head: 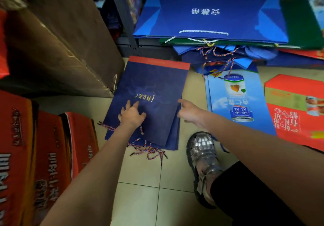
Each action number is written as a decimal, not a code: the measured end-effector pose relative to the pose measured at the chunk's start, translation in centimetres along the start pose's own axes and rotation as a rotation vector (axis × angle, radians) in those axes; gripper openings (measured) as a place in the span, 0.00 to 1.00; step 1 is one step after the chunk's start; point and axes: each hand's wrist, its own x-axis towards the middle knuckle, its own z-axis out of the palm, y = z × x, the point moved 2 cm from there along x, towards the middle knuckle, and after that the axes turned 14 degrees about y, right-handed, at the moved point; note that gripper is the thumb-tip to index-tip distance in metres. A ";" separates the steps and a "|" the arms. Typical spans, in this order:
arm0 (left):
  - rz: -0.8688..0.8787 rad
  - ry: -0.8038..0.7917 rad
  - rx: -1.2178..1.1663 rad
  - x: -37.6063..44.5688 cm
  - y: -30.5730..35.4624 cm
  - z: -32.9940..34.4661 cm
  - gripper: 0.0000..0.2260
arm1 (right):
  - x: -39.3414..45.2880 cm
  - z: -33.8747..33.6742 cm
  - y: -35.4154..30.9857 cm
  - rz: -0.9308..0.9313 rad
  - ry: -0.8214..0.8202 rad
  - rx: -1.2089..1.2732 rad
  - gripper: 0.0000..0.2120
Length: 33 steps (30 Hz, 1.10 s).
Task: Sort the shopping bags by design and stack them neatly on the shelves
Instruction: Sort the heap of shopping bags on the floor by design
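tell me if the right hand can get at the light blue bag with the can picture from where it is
Probably yes. The right hand sits open at the edge of the navy bag pile, and the light blue bag lies flat on the floor just beside it, its face uncovered, with only bare tile between them.

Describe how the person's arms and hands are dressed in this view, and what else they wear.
Both arms are bare to the frame's edge, with no sleeves showing. The left hand and the right hand wear no gloves; no rings or watch show. Lower down are a dark trouser leg and a silvery woven-strap sandal.
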 end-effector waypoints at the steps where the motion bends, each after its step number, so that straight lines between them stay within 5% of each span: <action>1: 0.020 0.018 -0.001 -0.1 0.9 -0.2 0.27 | 0.4 -1.0 -0.3 -0.017 0.015 -0.013 0.28; 8: 0.172 0.091 -0.079 -0.1 9.8 -3.1 0.25 | 3.0 -15.2 -1.8 -0.172 0.211 -0.224 0.27; 17: 0.498 0.209 -0.109 0.6 29.5 -4.2 0.23 | 5.7 -30.2 3.0 -0.180 0.444 -0.252 0.29; 21: 0.626 0.285 -0.023 1.9 35.7 -2.4 0.24 | 9.1 -35.3 6.9 -0.147 0.749 -0.195 0.26; 26: 0.663 0.232 0.083 3.7 38.2 0.6 0.26 | 12.7 -37.0 10.6 -0.020 0.772 0.059 0.27; 30: 0.662 0.199 0.129 3.2 37.8 1.6 0.28 | 14.1 -33.8 8.5 -0.051 0.740 0.016 0.26; 33: 0.691 0.186 0.155 2.7 37.3 0.8 0.30 | 14.4 -31.6 5.9 -0.063 0.766 0.371 0.23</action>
